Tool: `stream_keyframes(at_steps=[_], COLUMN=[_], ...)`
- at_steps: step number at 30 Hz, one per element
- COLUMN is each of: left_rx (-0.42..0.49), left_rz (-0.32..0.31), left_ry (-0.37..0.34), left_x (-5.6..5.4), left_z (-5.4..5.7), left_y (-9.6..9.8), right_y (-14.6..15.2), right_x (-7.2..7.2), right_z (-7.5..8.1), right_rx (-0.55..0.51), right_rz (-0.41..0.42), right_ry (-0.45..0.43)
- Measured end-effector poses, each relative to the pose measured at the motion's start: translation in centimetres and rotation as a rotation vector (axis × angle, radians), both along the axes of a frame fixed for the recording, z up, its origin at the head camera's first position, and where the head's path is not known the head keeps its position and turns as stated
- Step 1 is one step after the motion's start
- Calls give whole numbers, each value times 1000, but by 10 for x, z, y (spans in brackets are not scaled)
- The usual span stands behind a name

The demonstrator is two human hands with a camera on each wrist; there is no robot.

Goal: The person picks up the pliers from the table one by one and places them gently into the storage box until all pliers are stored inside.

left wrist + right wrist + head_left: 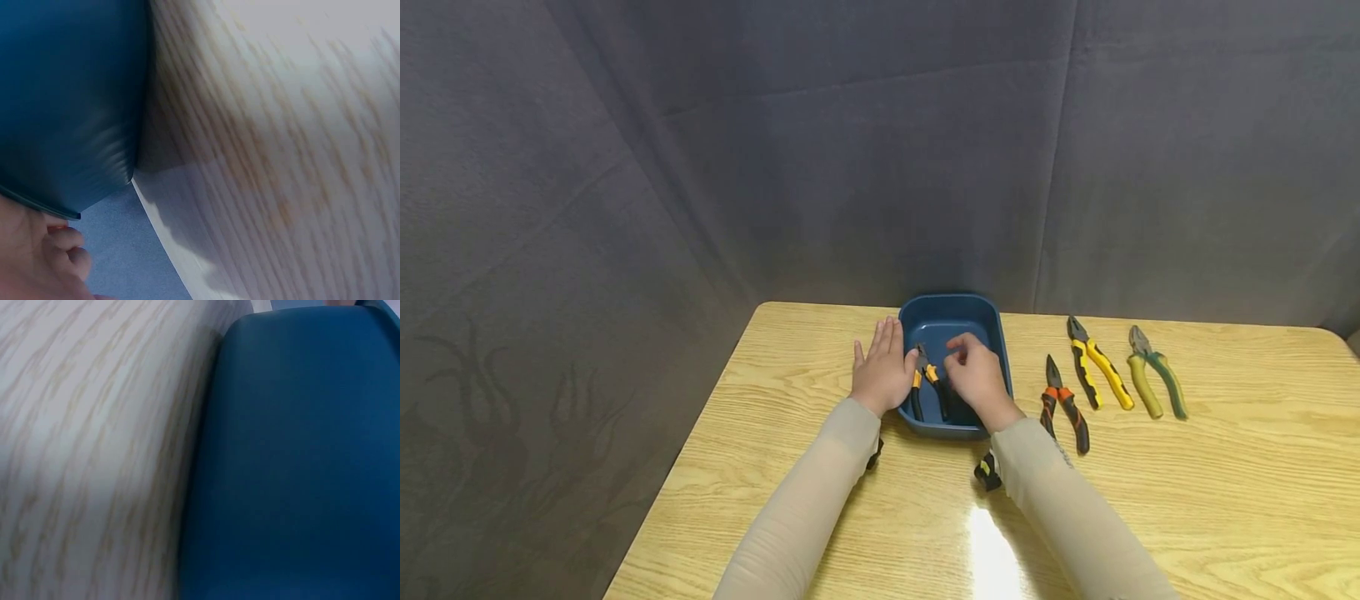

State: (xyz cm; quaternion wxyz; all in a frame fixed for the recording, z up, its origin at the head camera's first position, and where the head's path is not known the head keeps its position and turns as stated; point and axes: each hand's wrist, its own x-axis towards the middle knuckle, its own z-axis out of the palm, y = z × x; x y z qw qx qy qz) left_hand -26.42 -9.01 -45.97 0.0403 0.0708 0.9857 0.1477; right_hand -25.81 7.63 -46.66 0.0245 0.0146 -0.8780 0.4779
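A blue plastic bin stands on the table, with orange-and-black-handled pliers lying inside at its left. My left hand rests against the bin's left rim, its fingers straight and pointing away; part of that hand shows beside the bin wall in the left wrist view. Over the right part of the bin hovers my right hand, fingers loosely bent, with nothing visible between thumb and forefinger. Its palm side is hidden. The right wrist view shows only the bin's outer wall and the table.
Right of the bin lie red-and-black-handled pliers, yellow-and-black pliers and yellow-and-green pliers. The wooden table ends at a grey curtain behind and at the left.
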Motion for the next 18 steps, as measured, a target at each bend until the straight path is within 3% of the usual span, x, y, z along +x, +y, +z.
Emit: stream_keyframes(at_steps=[9,18], left_rx=[-8,-12], left_rz=[3,0], left_ry=[10,10], left_x=[1,0], left_z=[1,-1], left_y=[0,1], right_y=[0,4], right_x=[2,6], right_z=[0,1], right_rx=[-38,-94], right_rz=[-62,-72], right_ry=[197,367])
